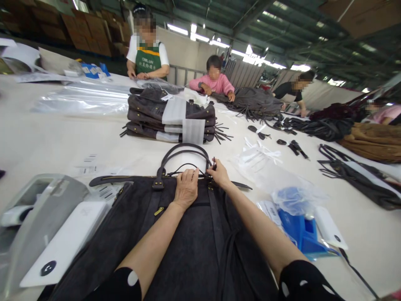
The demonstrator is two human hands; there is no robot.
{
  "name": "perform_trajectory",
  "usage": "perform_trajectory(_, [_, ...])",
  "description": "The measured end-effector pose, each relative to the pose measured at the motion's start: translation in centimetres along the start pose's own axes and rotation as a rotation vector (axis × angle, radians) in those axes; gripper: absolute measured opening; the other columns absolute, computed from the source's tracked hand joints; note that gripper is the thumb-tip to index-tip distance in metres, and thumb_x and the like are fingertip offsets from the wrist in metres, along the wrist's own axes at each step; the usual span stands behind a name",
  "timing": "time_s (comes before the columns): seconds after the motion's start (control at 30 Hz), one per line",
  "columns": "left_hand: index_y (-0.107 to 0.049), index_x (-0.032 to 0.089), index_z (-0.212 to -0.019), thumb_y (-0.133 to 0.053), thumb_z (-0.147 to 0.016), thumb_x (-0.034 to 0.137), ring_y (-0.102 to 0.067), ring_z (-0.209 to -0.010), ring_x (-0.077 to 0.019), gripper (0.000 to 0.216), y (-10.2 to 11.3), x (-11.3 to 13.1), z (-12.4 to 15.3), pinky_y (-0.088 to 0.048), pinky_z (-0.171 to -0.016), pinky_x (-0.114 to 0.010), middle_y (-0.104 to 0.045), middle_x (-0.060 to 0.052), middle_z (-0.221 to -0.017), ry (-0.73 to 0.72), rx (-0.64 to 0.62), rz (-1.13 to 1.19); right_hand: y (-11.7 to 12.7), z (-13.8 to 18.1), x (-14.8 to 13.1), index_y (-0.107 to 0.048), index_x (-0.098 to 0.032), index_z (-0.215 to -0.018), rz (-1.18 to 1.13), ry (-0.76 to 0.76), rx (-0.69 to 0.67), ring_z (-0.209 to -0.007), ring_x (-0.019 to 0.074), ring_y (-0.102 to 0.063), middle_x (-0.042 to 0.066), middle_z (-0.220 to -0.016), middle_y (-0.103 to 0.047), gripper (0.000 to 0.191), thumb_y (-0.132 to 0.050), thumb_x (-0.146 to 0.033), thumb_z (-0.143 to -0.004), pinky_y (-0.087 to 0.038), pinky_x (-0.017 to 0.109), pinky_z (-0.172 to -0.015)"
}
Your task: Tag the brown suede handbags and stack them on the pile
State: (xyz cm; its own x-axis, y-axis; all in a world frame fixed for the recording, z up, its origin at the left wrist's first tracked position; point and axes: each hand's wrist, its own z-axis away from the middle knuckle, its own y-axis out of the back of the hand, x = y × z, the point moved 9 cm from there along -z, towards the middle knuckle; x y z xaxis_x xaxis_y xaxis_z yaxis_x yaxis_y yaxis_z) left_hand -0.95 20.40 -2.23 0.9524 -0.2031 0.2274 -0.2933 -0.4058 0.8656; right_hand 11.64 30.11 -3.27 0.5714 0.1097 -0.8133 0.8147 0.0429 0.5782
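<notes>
A large dark suede handbag [194, 242] lies in front of me, its top edge facing away. Its two dark handles [184, 146] arch up beyond that edge. My left hand [187, 188] lies at the middle of the top edge, fingers folded over it; the fingertips are partly hidden. At the foot of the handles on the right, my right hand [219, 172] is closed in a pinch, with a thin dark strap [214, 162] showing between the fingers. A brass zip pull [159, 211] sits on the bag left of my left wrist.
Stacked dark bags with white wrapping [175, 110] stand ahead. Left are a grey dispenser [59, 209] and white tags [69, 238]; right, a blue tape dispenser [300, 230] and plastic bags [266, 167]. Several co-workers line the far side, one in a green apron [148, 60].
</notes>
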Motion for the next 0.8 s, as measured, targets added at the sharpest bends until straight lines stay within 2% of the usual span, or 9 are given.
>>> perform_trajectory(0.07, [-0.038,0.014,-0.131,-0.042,-0.082,0.022,-0.034,-0.123,-0.0288,0.049,0.7,-0.4,0.0,-0.022,-0.101,-0.045,-0.044,-0.016,-0.128,0.034,0.050,-0.029,0.2,0.1,-0.6,-0.045,-0.016,-0.115,0.112,0.049,0.025,-0.074,0.0141,-0.055,-0.001,-0.075,-0.056,0.048,-0.054,-0.014,-0.068,-0.043,0.031,-0.081])
perform_trajectory(0.17, [-0.027,0.014,-0.136,-0.051,-0.078,0.029,-0.027,-0.126,-0.0333,0.065,1.2,-2.4,-0.1,-0.016,-0.101,-0.052,-0.037,-0.018,-0.133,0.188,0.098,-0.085,0.0,0.6,-1.0,-0.045,-0.014,-0.119,0.205,0.120,0.038,-0.080,0.0158,-0.053,0.003,-0.082,-0.057,0.050,-0.051,-0.011,-0.068,-0.042,0.031,-0.084])
perform_trajectory(0.27, [-0.022,0.012,-0.137,-0.051,-0.078,0.037,-0.041,-0.113,-0.0316,0.071,0.2,-3.8,-0.3,-0.017,-0.100,-0.054,-0.054,-0.017,-0.113,0.261,0.029,-0.078,0.5,1.4,-1.1,-0.036,-0.012,-0.128,0.223,0.194,0.072,-0.087,0.0164,-0.053,0.009,-0.099,-0.055,0.061,-0.051,-0.011,-0.069,-0.041,0.030,-0.086])
perform_trajectory(0.37, [-0.045,0.014,-0.123,-0.045,-0.082,0.041,-0.048,-0.097,-0.0271,0.049,-1.1,-3.2,-0.5,-0.018,-0.099,-0.051,-0.058,-0.013,-0.094,0.170,-0.059,-0.084,2.7,1.9,0.3,-0.015,-0.010,-0.138,0.170,0.084,0.209,-0.094,0.0183,-0.053,0.016,-0.118,-0.048,0.074,-0.052,-0.025,-0.075,-0.041,0.031,-0.087])
perform_trajectory(0.43, [-0.056,0.015,-0.106,-0.041,-0.085,0.041,-0.048,-0.094,-0.0256,0.036,-1.7,-2.2,-0.6,-0.023,-0.096,-0.047,-0.057,-0.012,-0.093,0.063,-0.107,-0.092,3.1,1.7,2.1,-0.011,-0.008,-0.138,0.184,-0.085,0.171,-0.096,0.0193,-0.055,0.017,-0.118,-0.050,0.073,-0.045,-0.037,-0.081,-0.040,0.031,-0.086])
perform_trajectory(0.5, [-0.058,0.016,-0.097,-0.037,-0.086,0.040,-0.048,-0.092,-0.0243,0.034,-2.2,-1.3,-0.6,-0.029,-0.089,-0.042,-0.055,-0.011,-0.092,-0.011,-0.148,-0.096,2.2,1.2,3.6,-0.026,-0.007,-0.133,0.250,-0.217,0.030,-0.097,0.0212,-0.056,0.017,-0.111,-0.056,0.063,-0.038,-0.044,-0.084,-0.040,0.031,-0.086])
perform_trajectory(0.6, [-0.057,0.016,-0.092,-0.036,-0.087,0.041,-0.048,-0.089,-0.0236,0.032,-2.6,-1.0,-0.8,-0.032,-0.080,-0.038,-0.054,-0.011,-0.090,-0.049,-0.176,-0.116,1.0,0.3,4.4,-0.054,-0.007,-0.110,0.337,-0.266,-0.113,-0.100,0.0259,-0.055,0.019,-0.105,-0.060,0.055,-0.035,-0.052,-0.084,-0.039,0.033,-0.084])
perform_trajectory(0.7, [-0.056,0.015,-0.089,-0.038,-0.086,0.046,-0.050,-0.087,-0.0242,0.037,-2.7,-1.1,-1.2,-0.033,-0.076,-0.037,-0.056,-0.011,-0.089,-0.063,-0.196,-0.131,0.1,-0.3,4.4,-0.063,-0.009,-0.091,0.374,-0.258,-0.178,-0.095,0.0258,-0.057,0.019,-0.097,-0.063,0.056,-0.033,-0.056,-0.083,-0.040,0.031,-0.079])
perform_trajectory(0.8, [-0.056,0.013,-0.086,-0.036,-0.083,0.055,-0.054,-0.082,-0.0244,0.046,-2.7,-1.1,-2.2,-0.034,-0.072,-0.035,-0.059,-0.011,-0.083,-0.076,-0.248,-0.128,0.1,-0.7,4.0,-0.065,-0.011,-0.082,0.409,-0.244,-0.196,-0.088,0.0244,-0.060,0.017,-0.089,-0.065,0.056,-0.035,-0.058,-0.082,-0.040,0.029,-0.073])
